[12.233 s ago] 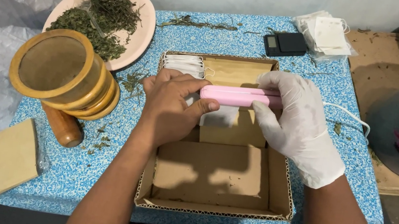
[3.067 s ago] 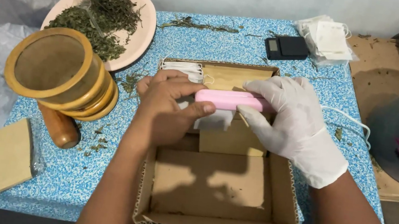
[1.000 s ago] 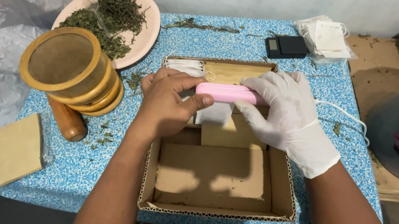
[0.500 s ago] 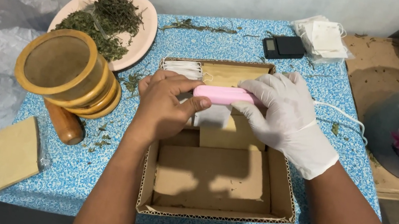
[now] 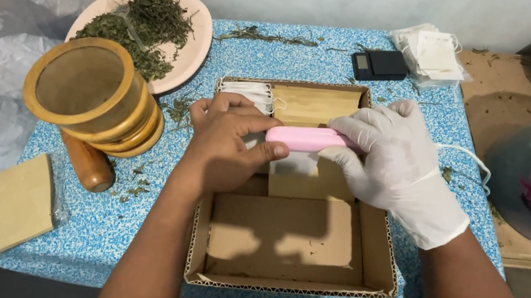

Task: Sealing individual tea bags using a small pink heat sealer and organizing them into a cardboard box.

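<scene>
While both hands are closing on one smooth, rounded pink sealer bar (image 5: 309, 139) over the corrugated cardboard box (image 5: 290, 287), the bare left hand (image 5: 230, 144) is pinching its end and the white-gloved right hand (image 5: 398, 163) is clamping its length. One white sachet (image 5: 293, 163) is hanging beneath, near three stacked round wooden sieves (image 5: 94, 99) and one pink plate (image 5: 191, 43) of dried herbs.

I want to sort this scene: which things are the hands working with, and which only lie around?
In use:
left hand
right hand
pink bar-shaped tool
white sachet
cardboard box

Lying about:
plate of dried herbs
wooden sieves
small black scale
pile of white sachets
</scene>
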